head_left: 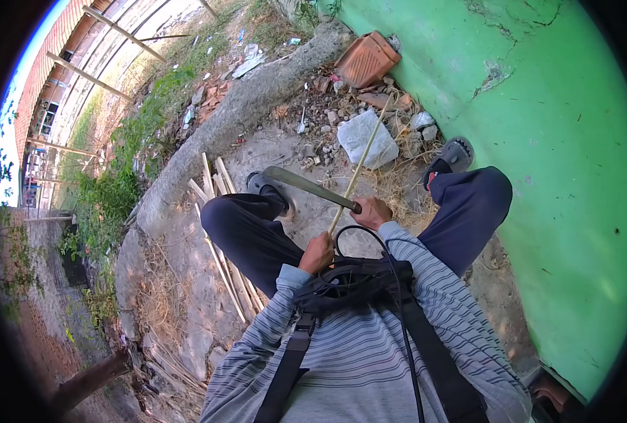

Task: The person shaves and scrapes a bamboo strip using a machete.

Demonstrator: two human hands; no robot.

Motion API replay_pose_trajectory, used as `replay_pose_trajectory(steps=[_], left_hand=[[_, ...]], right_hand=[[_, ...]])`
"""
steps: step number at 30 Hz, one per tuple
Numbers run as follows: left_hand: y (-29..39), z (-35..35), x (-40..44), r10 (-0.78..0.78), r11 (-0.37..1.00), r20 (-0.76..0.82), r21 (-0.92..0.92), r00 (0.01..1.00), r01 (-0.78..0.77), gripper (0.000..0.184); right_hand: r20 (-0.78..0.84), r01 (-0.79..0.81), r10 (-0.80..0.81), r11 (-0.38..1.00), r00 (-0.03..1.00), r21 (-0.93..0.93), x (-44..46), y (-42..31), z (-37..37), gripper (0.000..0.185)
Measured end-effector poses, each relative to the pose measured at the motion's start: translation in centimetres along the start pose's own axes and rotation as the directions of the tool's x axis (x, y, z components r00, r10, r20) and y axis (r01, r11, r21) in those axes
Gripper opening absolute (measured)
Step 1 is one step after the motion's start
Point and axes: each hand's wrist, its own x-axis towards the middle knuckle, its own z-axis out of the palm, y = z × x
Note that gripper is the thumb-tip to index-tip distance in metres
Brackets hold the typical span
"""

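My right hand [373, 213] is closed round the dark handle of a machete [306, 186], whose wide blade points up and to the left. The blade crosses a thin bamboo strip [361, 163] just beside that hand. My left hand [318, 254] grips the strip's lower end, close in front of my waist. From there the strip runs up and to the right, over a pale stone block [370, 139]. Several split bamboo pieces [230, 275] lie on the ground beside my left leg.
A green wall [546, 169] rises on the right. Broken roof tiles [368, 60] and rubble lie ahead against it. A raised concrete edge [208, 134] curves along the left, with plants [106, 197] beyond. A black cable [406, 338] hangs down my front.
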Motion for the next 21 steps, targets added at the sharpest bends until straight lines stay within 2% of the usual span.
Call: replay_pose_trajectory(steps=[1, 3, 5, 7, 9, 14, 16, 17, 21], left_hand=[[0.0, -0.1, 0.1, 0.001, 1.000, 0.002, -0.020, 1.000, -0.001, 0.020], [0.5, -0.6, -0.8, -0.004, 1.000, 0.019, -0.015, 1.000, 0.005, 0.020], [0.5, -0.9, -1.1, -0.006, 1.000, 0.036, -0.006, 0.999, 0.006, 0.020], [0.6, -0.4, -0.2, 0.034, 0.997, -0.002, 0.076, 0.999, -0.034, 0.021], [0.7, -0.8, -0.5, 0.055, 0.997, -0.008, 0.062, 0.998, -0.054, 0.021], [2.4, -4.5, -2.9, 0.110, 0.994, 0.028, 0.006, 0.994, -0.110, 0.022], [2.3, -5.3, -3.5, 0.137, 0.982, 0.047, 0.127, 0.989, -0.142, 0.023], [2.4, -5.6, -3.6, 0.141, 0.981, 0.049, 0.129, 0.989, -0.147, 0.023], [2.0, -6.1, -3.7, 0.044, 0.995, 0.071, 0.086, 0.996, -0.050, 0.027]], right_hand=[[0.028, 0.056, -0.055, 0.998, 0.998, -0.039, 0.1, -0.1, -0.1, 0.027], [0.022, 0.040, -0.039, 0.998, 0.999, -0.053, 0.7, 0.6, 0.0, 0.027], [-0.020, -0.073, 0.073, 0.997, 0.997, 0.012, 1.5, 2.3, 0.9, 0.030], [-0.062, -0.079, 0.081, 0.996, 0.995, 0.036, 1.1, 1.5, -0.2, 0.029], [-0.067, -0.086, 0.087, 0.996, 0.994, 0.015, 0.8, 0.7, -0.7, 0.028], [-0.084, -0.017, 0.018, 1.000, 0.996, 0.014, 0.9, 0.5, -0.3, 0.025], [-0.093, 0.055, -0.056, 0.998, 0.994, -0.008, 1.0, 0.3, -0.4, 0.024], [-0.098, 0.052, -0.053, 0.999, 0.994, -0.008, 1.0, 0.3, -0.6, 0.024], [-0.094, 0.090, -0.093, 0.995, 0.991, -0.033, 1.1, 0.0, -0.2, 0.023]])
